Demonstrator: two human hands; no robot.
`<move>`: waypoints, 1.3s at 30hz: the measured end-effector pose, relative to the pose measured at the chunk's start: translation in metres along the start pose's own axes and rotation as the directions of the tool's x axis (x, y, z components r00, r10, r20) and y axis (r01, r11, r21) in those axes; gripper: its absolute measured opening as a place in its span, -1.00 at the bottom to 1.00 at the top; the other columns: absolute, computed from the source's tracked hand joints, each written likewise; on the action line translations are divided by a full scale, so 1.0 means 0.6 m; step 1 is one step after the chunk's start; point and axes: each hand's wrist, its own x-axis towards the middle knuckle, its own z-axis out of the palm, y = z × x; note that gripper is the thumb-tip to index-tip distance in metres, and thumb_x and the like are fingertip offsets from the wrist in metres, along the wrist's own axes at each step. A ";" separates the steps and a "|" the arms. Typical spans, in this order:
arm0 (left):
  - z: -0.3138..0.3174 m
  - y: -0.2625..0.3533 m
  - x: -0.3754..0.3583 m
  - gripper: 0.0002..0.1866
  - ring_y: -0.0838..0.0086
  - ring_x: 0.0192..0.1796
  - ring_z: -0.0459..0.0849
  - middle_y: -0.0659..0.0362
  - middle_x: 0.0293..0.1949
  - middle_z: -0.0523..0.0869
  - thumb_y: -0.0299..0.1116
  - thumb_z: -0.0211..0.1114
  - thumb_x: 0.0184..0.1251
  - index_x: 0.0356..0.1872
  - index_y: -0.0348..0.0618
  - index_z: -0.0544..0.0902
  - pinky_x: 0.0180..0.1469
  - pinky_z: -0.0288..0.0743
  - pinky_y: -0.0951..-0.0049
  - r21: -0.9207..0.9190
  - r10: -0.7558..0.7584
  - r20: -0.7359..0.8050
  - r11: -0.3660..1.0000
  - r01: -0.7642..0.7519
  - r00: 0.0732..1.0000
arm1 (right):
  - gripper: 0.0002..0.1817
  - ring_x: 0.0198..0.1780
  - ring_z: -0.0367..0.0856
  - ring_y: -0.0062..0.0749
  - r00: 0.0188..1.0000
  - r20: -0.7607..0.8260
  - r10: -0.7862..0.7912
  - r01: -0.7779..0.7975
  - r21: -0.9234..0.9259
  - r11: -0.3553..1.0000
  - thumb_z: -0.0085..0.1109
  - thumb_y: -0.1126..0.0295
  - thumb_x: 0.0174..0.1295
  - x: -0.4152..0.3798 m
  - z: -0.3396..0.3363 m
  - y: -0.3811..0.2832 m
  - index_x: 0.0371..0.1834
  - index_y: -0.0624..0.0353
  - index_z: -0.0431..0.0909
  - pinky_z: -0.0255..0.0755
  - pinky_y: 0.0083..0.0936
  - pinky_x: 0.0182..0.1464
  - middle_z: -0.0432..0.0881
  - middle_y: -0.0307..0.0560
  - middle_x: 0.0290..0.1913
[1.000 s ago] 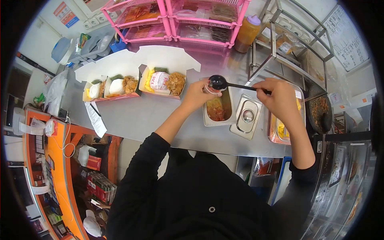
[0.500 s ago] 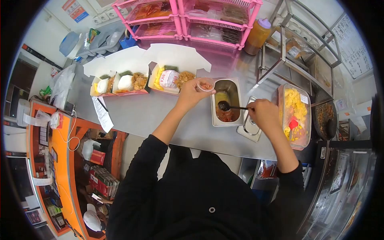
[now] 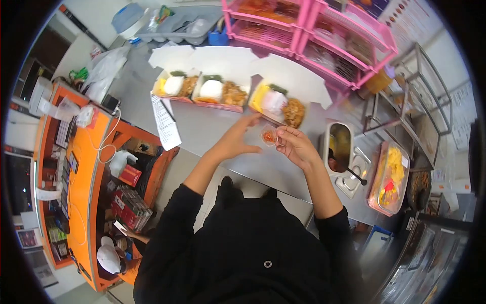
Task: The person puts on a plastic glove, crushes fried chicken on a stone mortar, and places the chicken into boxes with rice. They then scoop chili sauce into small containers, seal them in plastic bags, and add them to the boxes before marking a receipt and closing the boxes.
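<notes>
My right hand (image 3: 298,147) pinches the rim of a small clear cup (image 3: 269,136) holding red chili sauce, above the steel counter. To its left, my left hand (image 3: 237,138) is open, thumb and fingers spread, holding nothing. Just beyond my hands stand three open meal boxes, a left box (image 3: 195,98), a middle box (image 3: 219,106) and a right box (image 3: 260,112). Each contains white rice, wrapped in the right one, with yellow and browned food. A steel container (image 3: 328,134) stands right of my right hand, and a black ladle (image 3: 358,177) rests in it.
Beside the container lies a steel lid (image 3: 349,187). Further right are a clear tub (image 3: 405,175) of yellow food and a metal rack (image 3: 405,106). Pink baskets (image 3: 298,30) stand at the back. A paper slip (image 3: 166,121) lies left. Another person in a white cap (image 3: 108,255) is lower left.
The cup has passed from my left hand to my right. My right hand has let go of the ladle, which now leans in the container. The view has shifted, and my left hand has opened.
</notes>
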 end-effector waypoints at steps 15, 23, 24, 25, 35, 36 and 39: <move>-0.236 -0.125 -0.060 -0.83 0.54 -0.31 0.66 0.22 -0.33 0.68 -0.42 0.32 0.25 -0.18 -0.24 0.61 -0.17 0.57 0.56 -0.649 -0.446 0.443 0.439 0.621 0.778 | -0.86 -0.36 0.63 -0.55 0.993 0.005 0.119 -0.119 -0.044 0.992 0.21 0.50 0.23 0.175 0.133 0.139 -0.17 0.26 0.58 0.56 -0.66 -0.29 0.64 -0.15 -0.32; -0.207 -0.162 -0.047 -0.85 0.56 -0.47 0.54 0.28 -0.49 0.61 -0.48 0.36 0.04 -0.43 -0.17 0.52 -0.40 0.41 0.58 -0.034 -0.310 -0.130 0.951 0.308 0.942 | -0.82 -0.48 0.60 -0.55 0.853 -0.246 -0.461 -0.078 -0.932 0.353 0.30 0.42 0.08 0.213 0.191 0.184 -0.48 0.22 0.47 0.44 -0.62 -0.47 0.61 -0.17 -0.54; -0.204 -0.153 -0.045 -0.84 0.55 -0.48 0.53 0.28 -0.50 0.60 -0.48 0.35 0.01 -0.45 -0.17 0.50 -0.41 0.40 0.56 0.127 -0.226 -0.223 0.958 0.258 0.948 | -0.80 -0.50 0.59 -0.55 0.784 -0.137 -0.606 -0.148 -0.988 0.032 0.30 0.42 0.06 0.214 0.202 0.185 -0.50 0.23 0.45 0.43 -0.62 -0.49 0.60 -0.17 -0.56; -0.209 -0.147 -0.042 -0.83 0.53 -0.46 0.55 0.29 -0.49 0.61 -0.48 0.37 0.00 -0.42 -0.18 0.52 -0.38 0.41 0.56 0.133 -0.199 -0.232 0.963 0.234 0.952 | -0.82 -0.51 0.58 -0.56 0.782 -0.113 -0.613 -0.137 -0.991 0.008 0.29 0.42 0.05 0.216 0.208 0.180 -0.48 0.24 0.47 0.42 -0.61 -0.50 0.60 -0.17 -0.56; -0.284 -0.086 -0.042 -0.78 0.61 -0.30 0.63 0.24 -0.34 0.73 -0.40 0.35 0.22 -0.17 -0.30 0.66 -0.19 0.48 0.62 -0.257 0.091 -0.104 0.960 -0.115 0.990 | -0.77 -0.46 0.53 -0.54 0.889 -0.080 -0.451 0.154 -0.874 0.460 0.26 0.38 0.12 0.183 0.265 0.048 -0.22 0.29 0.61 0.41 -0.56 -0.38 0.58 -0.27 -0.52; -0.285 -0.083 -0.039 -0.80 0.63 -0.31 0.63 0.23 -0.34 0.73 -0.40 0.32 0.26 -0.18 -0.31 0.68 -0.19 0.48 0.62 -0.365 -0.001 -0.069 0.931 -0.024 0.998 | -0.77 -0.47 0.52 -0.56 0.829 0.011 -0.559 0.224 -0.923 0.314 0.27 0.39 0.10 0.184 0.262 0.052 -0.20 0.27 0.62 0.40 -0.58 -0.37 0.58 -0.26 -0.52; -0.287 -0.048 -0.042 -0.82 0.67 -0.34 0.62 0.18 -0.37 0.75 -0.41 0.29 0.29 -0.20 -0.32 0.71 -0.23 0.49 0.64 -0.247 -0.001 -0.044 0.969 -0.010 0.999 | -0.74 -0.42 0.51 -0.61 0.651 0.372 -0.662 0.462 -0.886 -0.042 0.30 0.38 0.10 0.167 0.327 0.045 -0.16 0.26 0.63 0.39 -0.62 -0.32 0.58 -0.27 -0.50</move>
